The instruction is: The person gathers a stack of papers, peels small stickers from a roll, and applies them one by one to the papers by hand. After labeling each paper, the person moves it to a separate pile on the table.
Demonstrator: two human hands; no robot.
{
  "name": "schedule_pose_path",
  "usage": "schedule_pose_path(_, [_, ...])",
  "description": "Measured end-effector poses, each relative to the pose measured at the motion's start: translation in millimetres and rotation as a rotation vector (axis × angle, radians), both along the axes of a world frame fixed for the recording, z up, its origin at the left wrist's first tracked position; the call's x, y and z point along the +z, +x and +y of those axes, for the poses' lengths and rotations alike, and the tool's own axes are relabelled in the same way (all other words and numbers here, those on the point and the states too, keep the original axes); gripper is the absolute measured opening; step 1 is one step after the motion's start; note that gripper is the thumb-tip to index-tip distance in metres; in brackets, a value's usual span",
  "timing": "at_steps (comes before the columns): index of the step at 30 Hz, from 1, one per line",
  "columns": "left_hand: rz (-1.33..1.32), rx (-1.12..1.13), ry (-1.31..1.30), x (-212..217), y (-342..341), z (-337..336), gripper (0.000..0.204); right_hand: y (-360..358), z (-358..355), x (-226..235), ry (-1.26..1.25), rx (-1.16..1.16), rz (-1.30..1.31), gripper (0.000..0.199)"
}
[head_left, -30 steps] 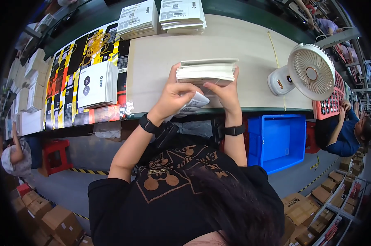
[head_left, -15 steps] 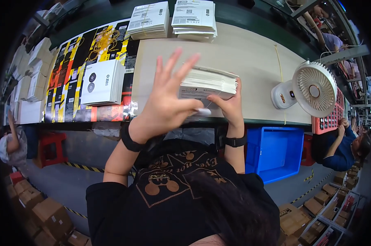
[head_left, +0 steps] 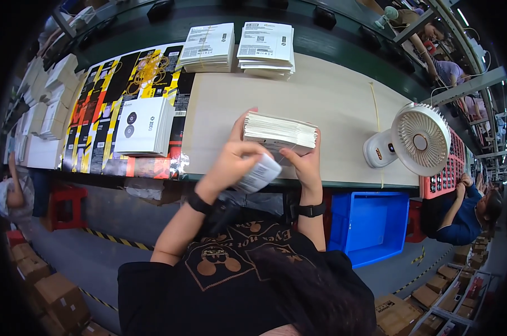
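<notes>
A thick stack of thin white card packets (head_left: 280, 132) is held on edge above the beige work surface. My right hand (head_left: 306, 163) grips its right side, thumb across the near face. At its left side is my left hand (head_left: 235, 159), fingers behind the stack's end and thumb bent in. A curled white printed sheet (head_left: 259, 175) is pinched in that hand and hangs below it. A thin strand seems to run near my right thumb, too fine to make out.
Two banded white stacks (head_left: 208, 47) stand at the back. Left lie another white stack (head_left: 143, 126) and yellow rubber bands (head_left: 148, 73) on printed card. A white fan (head_left: 418, 139) stands right, beside a red tray (head_left: 446, 171). Below the edge sits a blue bin (head_left: 371, 227).
My left hand, spread open and raised before, has come down to the stack's left side and bent its fingers. The white sheet now shows larger below it. The stack sits slightly lower.
</notes>
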State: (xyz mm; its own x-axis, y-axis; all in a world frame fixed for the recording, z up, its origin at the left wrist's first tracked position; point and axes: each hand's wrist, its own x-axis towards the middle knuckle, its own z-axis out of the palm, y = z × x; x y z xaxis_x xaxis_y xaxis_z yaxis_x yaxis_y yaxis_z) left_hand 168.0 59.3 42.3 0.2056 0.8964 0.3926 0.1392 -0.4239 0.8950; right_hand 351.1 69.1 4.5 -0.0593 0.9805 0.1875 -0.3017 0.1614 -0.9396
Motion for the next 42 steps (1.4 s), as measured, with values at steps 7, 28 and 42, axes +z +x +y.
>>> schedule_pose_path(7, [-0.083, -0.050, 0.044, 15, 5, -2, 0.020, -11, 6, 19, 0.126, -0.054, -0.030, 0.067])
schedule_pose_path(28, [0.428, -0.126, 1.316, 113, -24, -61, 0.012, 125, 185, -23, -0.241, -0.209, -0.312, 0.042])
schedule_pose_path(42, [0.730, 0.197, 1.651, 75, -147, -97, 0.021, 133, 229, -93, -0.338, -0.410, -1.233, 0.082])
